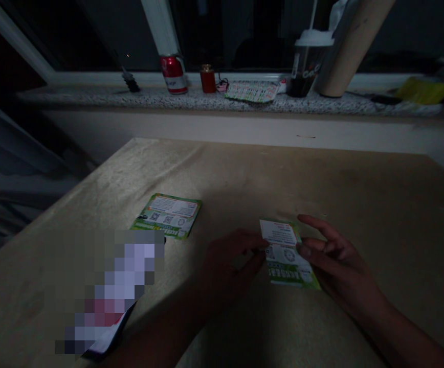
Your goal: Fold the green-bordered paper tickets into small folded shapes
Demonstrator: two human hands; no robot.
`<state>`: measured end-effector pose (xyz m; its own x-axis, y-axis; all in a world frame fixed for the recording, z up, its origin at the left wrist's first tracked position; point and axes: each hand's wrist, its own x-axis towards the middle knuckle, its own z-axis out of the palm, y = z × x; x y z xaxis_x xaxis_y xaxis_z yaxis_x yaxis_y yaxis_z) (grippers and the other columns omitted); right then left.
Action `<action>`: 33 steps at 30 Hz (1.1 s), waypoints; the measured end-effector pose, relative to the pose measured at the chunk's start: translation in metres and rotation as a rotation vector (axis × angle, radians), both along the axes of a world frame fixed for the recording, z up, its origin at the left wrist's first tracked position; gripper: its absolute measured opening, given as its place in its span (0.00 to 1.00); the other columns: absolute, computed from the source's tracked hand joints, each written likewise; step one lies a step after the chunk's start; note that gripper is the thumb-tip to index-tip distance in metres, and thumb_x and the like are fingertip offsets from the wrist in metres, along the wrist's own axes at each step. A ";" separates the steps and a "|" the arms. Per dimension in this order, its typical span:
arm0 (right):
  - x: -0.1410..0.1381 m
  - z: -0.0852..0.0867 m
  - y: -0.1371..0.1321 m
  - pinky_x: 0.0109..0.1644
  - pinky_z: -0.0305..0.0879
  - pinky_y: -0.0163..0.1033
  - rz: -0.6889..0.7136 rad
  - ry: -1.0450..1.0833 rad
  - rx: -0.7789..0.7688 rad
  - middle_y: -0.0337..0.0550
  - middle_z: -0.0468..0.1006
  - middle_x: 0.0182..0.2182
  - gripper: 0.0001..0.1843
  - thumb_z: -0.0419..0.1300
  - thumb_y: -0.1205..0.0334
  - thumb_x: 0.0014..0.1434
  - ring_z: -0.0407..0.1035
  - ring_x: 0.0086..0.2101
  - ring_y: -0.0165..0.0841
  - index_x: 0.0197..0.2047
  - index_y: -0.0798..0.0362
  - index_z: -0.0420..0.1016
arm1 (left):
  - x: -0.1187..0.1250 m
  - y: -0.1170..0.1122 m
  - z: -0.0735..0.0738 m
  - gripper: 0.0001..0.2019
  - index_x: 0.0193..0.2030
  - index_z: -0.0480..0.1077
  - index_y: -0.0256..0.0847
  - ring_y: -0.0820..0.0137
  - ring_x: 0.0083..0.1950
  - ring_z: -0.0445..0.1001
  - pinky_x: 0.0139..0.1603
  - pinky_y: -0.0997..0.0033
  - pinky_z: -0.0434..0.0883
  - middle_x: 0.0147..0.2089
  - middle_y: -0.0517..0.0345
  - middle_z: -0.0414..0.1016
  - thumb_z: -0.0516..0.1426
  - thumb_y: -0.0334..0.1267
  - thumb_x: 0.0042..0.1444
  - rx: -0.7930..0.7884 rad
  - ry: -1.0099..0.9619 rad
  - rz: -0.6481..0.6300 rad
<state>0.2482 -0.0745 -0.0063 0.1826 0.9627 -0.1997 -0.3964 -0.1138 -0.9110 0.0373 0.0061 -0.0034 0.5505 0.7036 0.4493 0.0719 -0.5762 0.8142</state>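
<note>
Between my hands, above the table, is a green and white printed card (pixel 283 255) with a round emblem and small text. My left hand (pixel 231 266) pinches its left edge between thumb and fingers. On the other side, my right hand (pixel 333 260) grips the card's right edge with the thumb on the front; its index finger sticks out past the top corner. A similar green and white card or stack of cards (pixel 168 212) lies flat on the table to the left. Beside that, left of my left forearm, is a phone (pixel 118 296) whose screen is blurred out.
Both arms are over a pale brown table (pixel 237 174). Behind it, a speckled stone windowsill (pixel 145 99) carries a red can (pixel 174 75), a small red bottle (pixel 207 79), a crumpled printed packet (pixel 251 91), a lidded cup with straw (pixel 306 64), a cardboard tube (pixel 350 51) and a yellow item (pixel 425 91).
</note>
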 end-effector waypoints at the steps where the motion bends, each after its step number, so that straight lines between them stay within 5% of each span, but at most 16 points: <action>1: 0.001 0.000 -0.001 0.38 0.76 0.42 0.007 -0.026 0.017 0.39 0.85 0.28 0.19 0.72 0.59 0.55 0.81 0.30 0.37 0.50 0.43 0.78 | 0.000 0.000 0.000 0.10 0.45 0.77 0.43 0.71 0.39 0.81 0.40 0.72 0.76 0.42 0.55 0.83 0.60 0.27 0.59 0.002 -0.002 0.006; 4: 0.003 -0.002 -0.005 0.37 0.77 0.38 -0.009 -0.185 0.099 0.43 0.87 0.34 0.07 0.68 0.55 0.59 0.81 0.33 0.37 0.40 0.46 0.83 | -0.001 -0.001 0.002 0.10 0.43 0.77 0.43 0.71 0.37 0.80 0.40 0.72 0.76 0.40 0.56 0.84 0.61 0.27 0.57 -0.001 -0.004 0.059; 11: -0.001 0.003 -0.007 0.44 0.80 0.39 -0.076 -0.497 0.328 0.41 0.86 0.41 0.11 0.73 0.60 0.52 0.82 0.39 0.39 0.40 0.39 0.86 | 0.000 0.000 0.002 0.10 0.42 0.79 0.45 0.70 0.36 0.80 0.39 0.71 0.76 0.40 0.58 0.84 0.62 0.28 0.55 -0.104 -0.085 0.085; 19: -0.007 0.004 -0.007 0.45 0.80 0.38 -0.127 -0.531 0.347 0.40 0.86 0.41 0.08 0.71 0.63 0.55 0.81 0.42 0.39 0.38 0.39 0.86 | 0.003 -0.005 -0.001 0.06 0.39 0.80 0.46 0.69 0.38 0.80 0.40 0.69 0.76 0.43 0.57 0.85 0.64 0.32 0.57 -0.333 -0.160 0.033; 33: -0.009 -0.001 -0.007 0.36 0.73 0.29 -0.131 -0.483 0.251 0.37 0.82 0.29 0.11 0.69 0.65 0.58 0.76 0.31 0.29 0.24 0.48 0.81 | 0.006 -0.011 0.001 0.04 0.33 0.76 0.40 0.71 0.39 0.81 0.42 0.73 0.76 0.39 0.57 0.83 0.62 0.27 0.57 -0.243 -0.136 0.066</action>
<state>0.2393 -0.0818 -0.0074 0.3178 0.9331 0.1685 0.0769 0.1518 -0.9854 0.0430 -0.0046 -0.0021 0.4461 0.8320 0.3299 -0.0161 -0.3611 0.9324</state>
